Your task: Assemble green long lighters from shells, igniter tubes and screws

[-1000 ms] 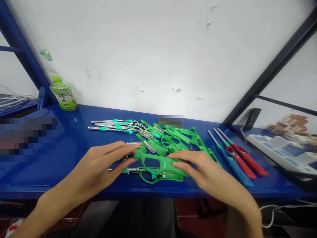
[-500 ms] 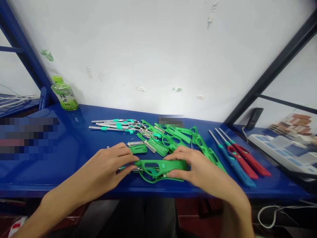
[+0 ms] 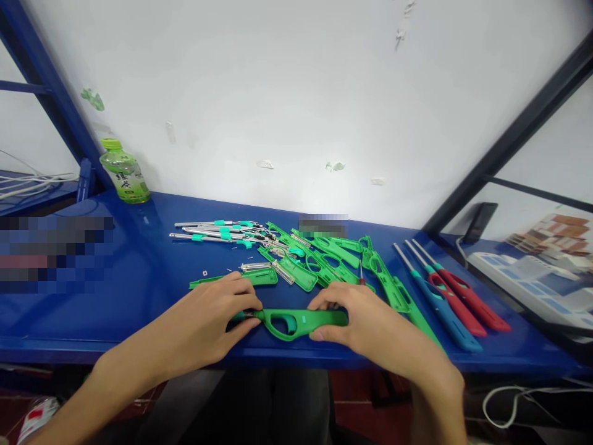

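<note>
A green lighter body [image 3: 306,320] lies level near the table's front edge, its two shell halves together and a teal trigger showing in the loop. My left hand [image 3: 217,315] pinches its narrow left end, where a bit of metal rod shows. Around the wide right end, my right hand [image 3: 354,318] is closed, thumb in front and fingers behind. Behind them lie green shell halves [image 3: 296,275] with clear inner parts, and several metal rods [image 3: 208,236] with teal pieces to the left of these.
Two red lighters [image 3: 477,303] and a blue lighter [image 3: 447,318] lie at the right. A green-capped bottle [image 3: 124,173] stands back left against the wall. A small white piece [image 3: 205,272] rests on the blue table [image 3: 152,278]. White power strips [image 3: 514,281] are far right.
The upper green shell has come down onto the lower one, closing the gap between them. Both hands still grip its ends. The view has shifted slightly.
</note>
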`<state>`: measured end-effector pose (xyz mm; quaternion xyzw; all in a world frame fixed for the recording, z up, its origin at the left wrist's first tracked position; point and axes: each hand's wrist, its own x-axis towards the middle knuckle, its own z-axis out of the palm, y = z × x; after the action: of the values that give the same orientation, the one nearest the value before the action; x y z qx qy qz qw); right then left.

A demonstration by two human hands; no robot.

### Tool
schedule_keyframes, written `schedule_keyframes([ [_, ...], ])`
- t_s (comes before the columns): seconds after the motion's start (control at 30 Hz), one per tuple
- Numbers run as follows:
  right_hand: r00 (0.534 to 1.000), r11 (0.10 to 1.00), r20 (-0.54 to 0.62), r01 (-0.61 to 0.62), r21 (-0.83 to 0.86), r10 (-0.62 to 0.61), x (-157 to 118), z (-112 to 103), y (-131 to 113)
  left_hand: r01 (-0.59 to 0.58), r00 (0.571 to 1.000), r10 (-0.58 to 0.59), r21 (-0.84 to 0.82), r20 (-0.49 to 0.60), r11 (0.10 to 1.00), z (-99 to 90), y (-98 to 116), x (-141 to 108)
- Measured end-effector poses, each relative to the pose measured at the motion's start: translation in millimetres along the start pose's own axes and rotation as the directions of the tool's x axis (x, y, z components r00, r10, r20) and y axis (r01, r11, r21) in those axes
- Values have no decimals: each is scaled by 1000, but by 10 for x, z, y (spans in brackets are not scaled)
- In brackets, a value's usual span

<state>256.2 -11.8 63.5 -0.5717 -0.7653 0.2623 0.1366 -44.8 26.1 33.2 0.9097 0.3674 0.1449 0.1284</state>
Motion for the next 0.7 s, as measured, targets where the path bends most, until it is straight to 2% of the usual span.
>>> schedule_keyframes([
  [0.23,1000,999,-3,-22,-28,22,9,21,-46,-22,999,23,18,-43,1000,33,-20,-5],
  [0.7,998,995,-10,-67,-74,66,20,69,-96,-49,997,53,78,-53,996,59,7,13],
])
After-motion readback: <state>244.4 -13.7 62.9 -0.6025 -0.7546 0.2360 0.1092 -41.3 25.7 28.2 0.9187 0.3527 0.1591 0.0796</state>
